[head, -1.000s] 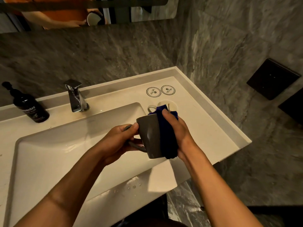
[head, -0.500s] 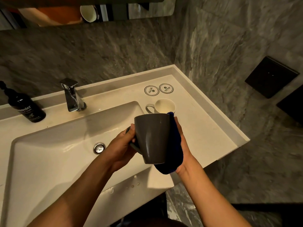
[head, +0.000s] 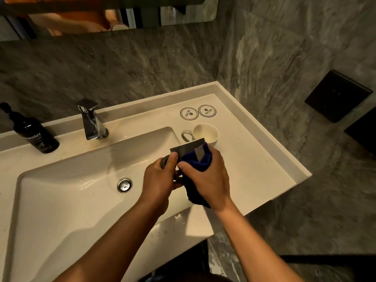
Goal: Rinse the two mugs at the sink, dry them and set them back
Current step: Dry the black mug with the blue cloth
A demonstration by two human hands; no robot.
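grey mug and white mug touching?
Cannot tell. Head view: the grey mug, held in both hands, overlaps the white mug on the counter; no gap or contact shows.

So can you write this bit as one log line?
step: drying | left hand: grey mug | right hand: blue cloth | white mug: on counter

Dark grey glazed ceramic mug (head: 186,149): held off the counter above the right edge of the basin, between two hands. Mostly hidden; only a slanted band of its wall shows, with a pale sliver visible through a fold of cloth. Handle on the left side, inside the left hand's grip. Whether it is upright or tipped cannot be told.

Deep blue cloth (head: 196,161): bunched against the grey mug's right side, a tail hanging below.

White ceramic mug with a grey handle (head: 206,133): upright on the white counter right of the basin, mouth open upward, interior looks empty, handle pointing left. Sits just behind the held mug.
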